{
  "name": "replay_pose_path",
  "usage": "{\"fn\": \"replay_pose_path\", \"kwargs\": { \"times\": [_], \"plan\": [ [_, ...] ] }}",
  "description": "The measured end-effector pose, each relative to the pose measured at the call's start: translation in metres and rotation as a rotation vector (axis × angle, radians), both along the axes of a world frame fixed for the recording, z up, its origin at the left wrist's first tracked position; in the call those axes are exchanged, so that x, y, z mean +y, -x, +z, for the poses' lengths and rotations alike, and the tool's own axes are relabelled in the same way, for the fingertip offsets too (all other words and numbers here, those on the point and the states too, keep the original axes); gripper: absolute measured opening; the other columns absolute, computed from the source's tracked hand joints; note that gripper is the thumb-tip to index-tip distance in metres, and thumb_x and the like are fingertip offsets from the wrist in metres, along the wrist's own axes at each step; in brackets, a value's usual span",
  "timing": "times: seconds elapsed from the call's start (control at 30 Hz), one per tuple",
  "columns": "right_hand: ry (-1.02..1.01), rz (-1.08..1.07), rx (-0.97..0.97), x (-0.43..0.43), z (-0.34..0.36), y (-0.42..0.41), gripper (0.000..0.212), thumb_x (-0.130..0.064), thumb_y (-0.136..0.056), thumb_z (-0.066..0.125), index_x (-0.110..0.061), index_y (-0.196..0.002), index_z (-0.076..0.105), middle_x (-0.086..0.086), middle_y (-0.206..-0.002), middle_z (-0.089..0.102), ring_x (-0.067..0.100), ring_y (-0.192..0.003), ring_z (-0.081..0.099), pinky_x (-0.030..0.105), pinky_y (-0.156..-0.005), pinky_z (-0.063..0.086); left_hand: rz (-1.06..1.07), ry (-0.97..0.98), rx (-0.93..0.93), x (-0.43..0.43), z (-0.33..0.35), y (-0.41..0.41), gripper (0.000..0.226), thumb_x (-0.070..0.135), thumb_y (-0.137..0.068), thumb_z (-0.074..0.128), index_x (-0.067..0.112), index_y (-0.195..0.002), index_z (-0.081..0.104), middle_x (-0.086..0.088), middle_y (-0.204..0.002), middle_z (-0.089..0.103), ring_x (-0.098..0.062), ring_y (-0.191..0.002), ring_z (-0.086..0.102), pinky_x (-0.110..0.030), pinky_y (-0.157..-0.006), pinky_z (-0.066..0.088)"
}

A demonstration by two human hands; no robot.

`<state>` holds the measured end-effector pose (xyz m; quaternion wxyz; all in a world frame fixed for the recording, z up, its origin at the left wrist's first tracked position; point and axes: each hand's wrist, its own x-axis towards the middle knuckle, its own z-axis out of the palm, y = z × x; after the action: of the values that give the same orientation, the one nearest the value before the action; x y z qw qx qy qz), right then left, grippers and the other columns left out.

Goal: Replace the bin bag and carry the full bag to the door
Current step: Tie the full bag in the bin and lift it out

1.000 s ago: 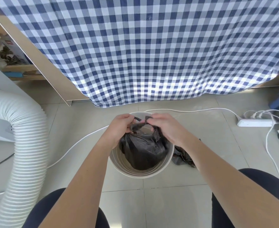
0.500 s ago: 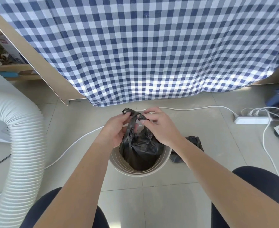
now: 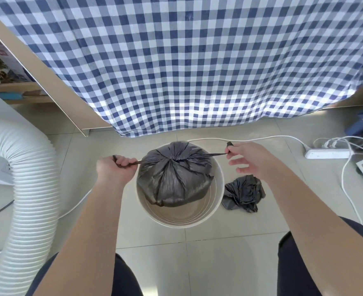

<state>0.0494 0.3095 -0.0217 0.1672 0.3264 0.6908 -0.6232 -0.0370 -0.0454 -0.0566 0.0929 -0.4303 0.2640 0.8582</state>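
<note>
My left hand point(image 3: 114, 169) fists one tail of the black plastic bin bag point(image 3: 174, 180); right hand point(image 3: 251, 159) pinches the other.

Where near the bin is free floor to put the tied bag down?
Free: tiles between bin and knees; tiles between hose and bin, crossed by one cable. Crowded: right side, with crumpled bag, power strip and cords.

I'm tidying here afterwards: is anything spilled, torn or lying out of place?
No spill or tear shows. One stray thing: a crumpled black bag lies loose on the floor just right of the bin. The full bag sits in the bin, left hand and right hand holding its ends.
</note>
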Motion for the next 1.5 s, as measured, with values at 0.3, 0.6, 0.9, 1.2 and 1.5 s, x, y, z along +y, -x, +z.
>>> {"fn": "replay_pose_path", "kwargs": {
  "times": [0.3,0.6,0.9,1.2,1.5],
  "plan": [
    [-0.092,-0.019,0.164,0.004,-0.001,0.002,0.014,-0.016,-0.100,0.061,-0.012,-0.093,0.072,0.003,-0.111,0.074,0.025,-0.105,0.071,0.040,-0.083,0.063,-0.483,0.363,0.270,0.016,0.015,0.002,0.025,0.009,-0.096,0.032,0.014,-0.075,0.045,0.003,-0.063,0.021,-0.015,-0.052,0.017,-0.029,-0.055,0.025],
    [-0.050,0.028,0.261,-0.042,-0.011,0.015,0.010,-0.011,-0.096,0.048,-0.013,-0.092,0.057,0.005,-0.097,0.082,0.023,-0.099,0.074,0.051,-0.103,0.054,-1.518,1.360,0.573,0.035,0.013,-0.017,0.048,0.054,-0.071,0.090,0.034,-0.111,0.074,0.010,-0.109,0.066,-0.012,-0.102,0.062,-0.034,-0.089,0.050],
    [-0.494,0.408,0.401,-0.074,-0.014,0.003,0.019,-0.034,-0.091,0.064,-0.018,-0.101,0.061,0.004,-0.091,0.069,0.023,-0.082,0.064,0.040,-0.080,0.055,-1.416,1.848,0.680,0.061,-0.007,-0.028,0.020,0.034,-0.088,0.077,0.039,-0.107,0.075,0.018,-0.103,0.071,-0.019,-0.112,0.059,-0.040,-0.096,0.029],
    [-0.960,0.687,0.474,-0.097,-0.056,-0.007,0.022,-0.037,-0.095,0.068,-0.028,-0.115,0.067,-0.006,-0.109,0.068,0.025,-0.107,0.063,0.042,-0.082,0.056,-0.957,1.458,0.775,0.053,-0.020,-0.030,0.036,0.042,-0.086,0.067,0.042,-0.122,0.071,0.017,-0.121,0.069,-0.015,-0.121,0.060,-0.048,-0.110,0.045],
    [-0.837,0.500,0.492,-0.074,-0.030,-0.002,0.014,-0.031,-0.097,0.064,-0.022,-0.108,0.067,-0.005,-0.099,0.068,0.025,-0.097,0.065,0.040,-0.081,0.053,-1.008,1.511,0.273,0.033,-0.049,-0.035,0.023,0.001,-0.083,0.052,0.010,-0.102,0.063,-0.016,-0.095,0.070,-0.043,-0.094,0.065,-0.043,-0.076,0.050]
  ]
}}
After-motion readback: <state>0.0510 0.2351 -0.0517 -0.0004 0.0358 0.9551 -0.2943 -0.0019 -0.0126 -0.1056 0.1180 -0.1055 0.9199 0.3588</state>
